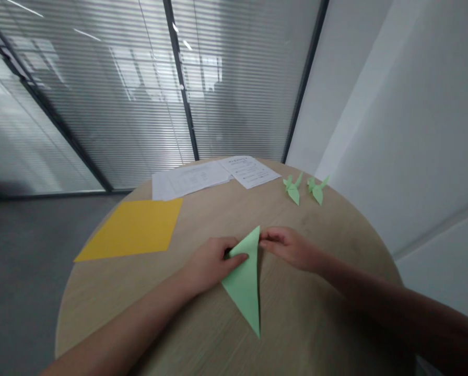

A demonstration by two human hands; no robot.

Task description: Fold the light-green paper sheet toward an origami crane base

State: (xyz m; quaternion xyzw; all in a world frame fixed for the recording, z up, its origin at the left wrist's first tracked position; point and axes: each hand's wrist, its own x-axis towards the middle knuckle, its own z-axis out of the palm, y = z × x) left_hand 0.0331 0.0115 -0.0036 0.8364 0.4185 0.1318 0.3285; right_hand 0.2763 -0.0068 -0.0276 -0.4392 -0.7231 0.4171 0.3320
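**Folded Triangle: Hand Positions at the Far Tip**

The round table [328, 292] is carrying the green paper triangle [246, 284], its long axis running toward and away from the person. The left hand [210, 261] is pressing its left corner, fingers flat. The right hand [289, 246] is pinching the far tip.

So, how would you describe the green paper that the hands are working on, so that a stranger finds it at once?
On the round wooden table, look at the near middle, between the left hand and the right hand. There lies a flat green triangle, its long tip pointing toward the person. The two small green folded figures farther back stand up, and the yellow sheet is a square.
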